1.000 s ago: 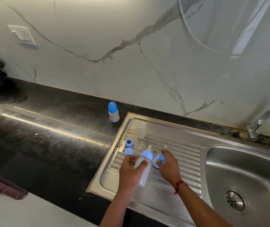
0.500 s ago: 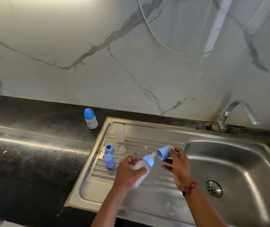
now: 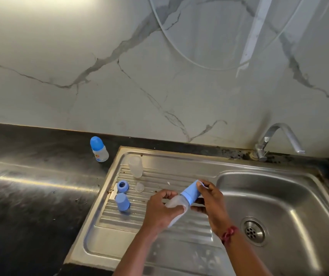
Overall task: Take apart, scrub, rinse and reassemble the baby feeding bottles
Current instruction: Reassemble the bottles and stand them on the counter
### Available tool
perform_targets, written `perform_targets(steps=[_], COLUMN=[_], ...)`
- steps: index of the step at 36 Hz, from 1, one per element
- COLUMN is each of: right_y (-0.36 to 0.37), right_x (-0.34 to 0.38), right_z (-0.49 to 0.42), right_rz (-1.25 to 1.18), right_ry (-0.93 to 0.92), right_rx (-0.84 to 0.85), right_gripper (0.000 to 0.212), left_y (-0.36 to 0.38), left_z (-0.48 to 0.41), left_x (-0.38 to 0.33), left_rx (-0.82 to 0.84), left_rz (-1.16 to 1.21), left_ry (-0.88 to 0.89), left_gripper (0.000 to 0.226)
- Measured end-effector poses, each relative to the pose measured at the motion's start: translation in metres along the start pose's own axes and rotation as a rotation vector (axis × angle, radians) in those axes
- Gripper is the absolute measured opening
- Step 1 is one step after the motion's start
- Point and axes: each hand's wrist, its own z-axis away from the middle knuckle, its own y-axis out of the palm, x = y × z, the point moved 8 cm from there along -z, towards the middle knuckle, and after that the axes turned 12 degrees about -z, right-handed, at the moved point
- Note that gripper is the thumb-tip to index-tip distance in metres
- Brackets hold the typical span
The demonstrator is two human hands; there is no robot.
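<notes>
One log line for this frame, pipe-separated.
left hand: holds bottle | right hand: grips blue cap at bottle top | where: above drainboard

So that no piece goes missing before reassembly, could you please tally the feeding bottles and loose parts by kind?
Capped feeding bottles: 2, the counter bottle and the held bottle
Bare bottle body: 1
Loose blue cap: 1
Blue collar ring: 1
Clear teat: 1
Total: 6
</notes>
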Motion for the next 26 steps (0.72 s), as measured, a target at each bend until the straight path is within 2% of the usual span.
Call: perform_targets(steps=[12,26], right_y=[0.006,0.003], right_x=[-0.008,-0.018], right_z=[-0.001,0.002], right_rz=[-0.005,-0.027], right_ry=[-0.015,0.010], right_rx=[-0.001,-0.033], right_gripper=[0.018,0.019], left_y=[0.000,0.002], left_z=[0.000,0.000], left_x=[0.006,0.004], left_rx=[-0.039,-0.095], left_rz=[0.045,-0.100], left_ry=[-0.007,0.111], left_gripper=[0.042,0.044])
